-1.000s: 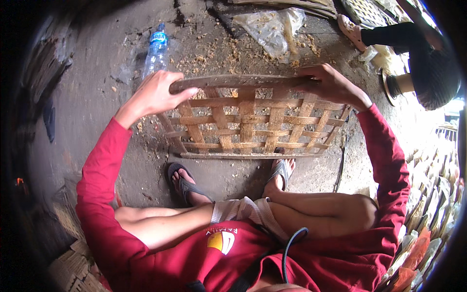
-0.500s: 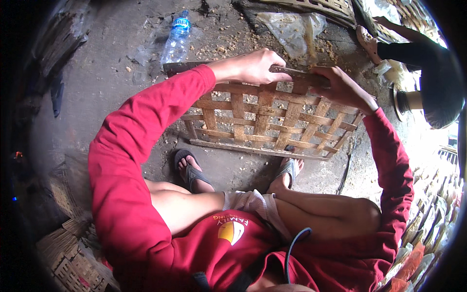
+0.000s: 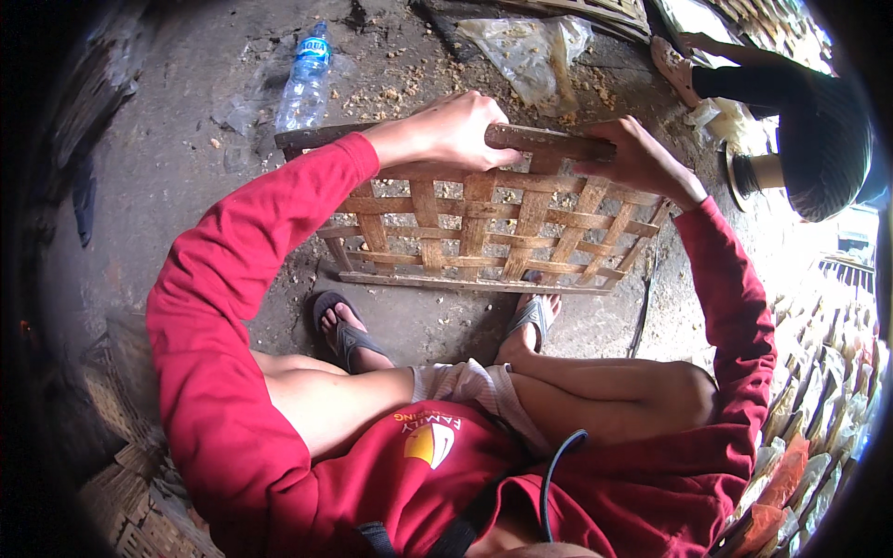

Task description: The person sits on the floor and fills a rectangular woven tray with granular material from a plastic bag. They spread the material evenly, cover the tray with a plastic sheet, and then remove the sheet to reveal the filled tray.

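A woven bamboo tray with wide crossed slats and a thin wooden frame stands tilted on its edge in front of my feet. My left hand is closed over the middle of its dark top rim, fingers mostly hidden behind the wood. Farther right, my right hand grips the same rim near its right corner; shadow hides part of those fingers. The tray's lower strip is just beyond my sandals. Through the gaps in the weave, the littered floor shows.
A clear plastic bottle stands beyond the tray's left corner. A crumpled plastic sheet lies among pale crumbs. At the far right another person's dark-clothed leg shows beside a spool-like object. Rows of wrapped pieces line the right.
The view has turned slightly, so the scene sits farther left. My left thumb has shifted downward against the tray's rim. Both hands still hold the tray.
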`<move>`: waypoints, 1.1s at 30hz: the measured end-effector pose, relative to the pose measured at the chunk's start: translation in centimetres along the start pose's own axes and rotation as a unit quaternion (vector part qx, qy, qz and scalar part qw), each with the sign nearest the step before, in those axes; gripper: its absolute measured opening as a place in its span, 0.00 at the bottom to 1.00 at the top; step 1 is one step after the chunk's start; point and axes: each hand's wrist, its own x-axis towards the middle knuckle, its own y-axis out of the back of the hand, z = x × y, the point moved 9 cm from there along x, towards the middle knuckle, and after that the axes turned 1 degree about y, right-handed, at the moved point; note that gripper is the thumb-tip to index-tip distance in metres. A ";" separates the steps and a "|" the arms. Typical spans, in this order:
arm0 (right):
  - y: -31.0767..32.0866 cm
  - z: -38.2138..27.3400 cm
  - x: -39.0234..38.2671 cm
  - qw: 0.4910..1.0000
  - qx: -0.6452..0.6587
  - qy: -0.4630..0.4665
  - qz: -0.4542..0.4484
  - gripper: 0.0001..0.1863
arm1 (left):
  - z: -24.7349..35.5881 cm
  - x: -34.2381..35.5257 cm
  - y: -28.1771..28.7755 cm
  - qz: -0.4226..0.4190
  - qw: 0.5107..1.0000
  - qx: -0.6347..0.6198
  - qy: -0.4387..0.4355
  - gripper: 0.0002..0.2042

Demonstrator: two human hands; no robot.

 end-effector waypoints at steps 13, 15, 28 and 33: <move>0.7 0.9 -1.3 0.997 0.054 0.016 0.059 0.24 | -0.2 -0.3 0.1 0.018 0.999 0.033 -0.022 0.19; 0.9 -0.4 -1.1 0.999 0.015 0.018 0.025 0.24 | -0.4 -0.6 0.3 0.036 0.998 0.031 -0.028 0.21; 1.7 0.3 -1.8 0.997 -0.003 0.026 0.068 0.18 | -0.5 -0.3 -0.1 -0.039 0.998 0.035 0.018 0.35; 2.6 0.5 -2.3 0.997 0.049 0.036 0.055 0.16 | -0.7 -0.6 0.2 -0.005 0.999 0.046 0.014 0.30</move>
